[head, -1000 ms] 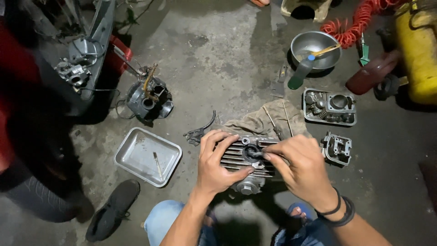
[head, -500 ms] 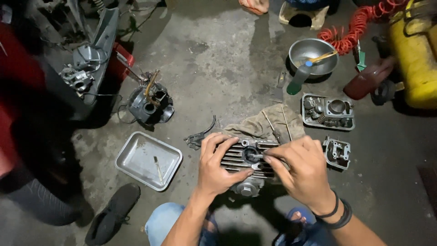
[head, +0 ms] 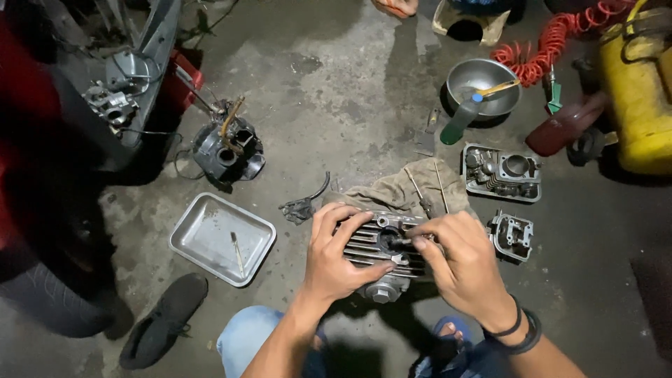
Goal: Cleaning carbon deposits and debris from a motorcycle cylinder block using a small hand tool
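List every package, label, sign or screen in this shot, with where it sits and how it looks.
No labels, signs or screens can be made out. Containers only:
Green bottle: blue cap, leaning against the steel bowl, upper right.
Yellow tank: rounded, far right edge.
Dark red jug: lying beside the tank.
Metal tray: rectangular, left of the left hand.

Single head-worn camera looks steeply down from above at the concrete floor (head: 336,91), close over both hands at bottom centre, floor clutter spreading to every edge; no second view to overlap.
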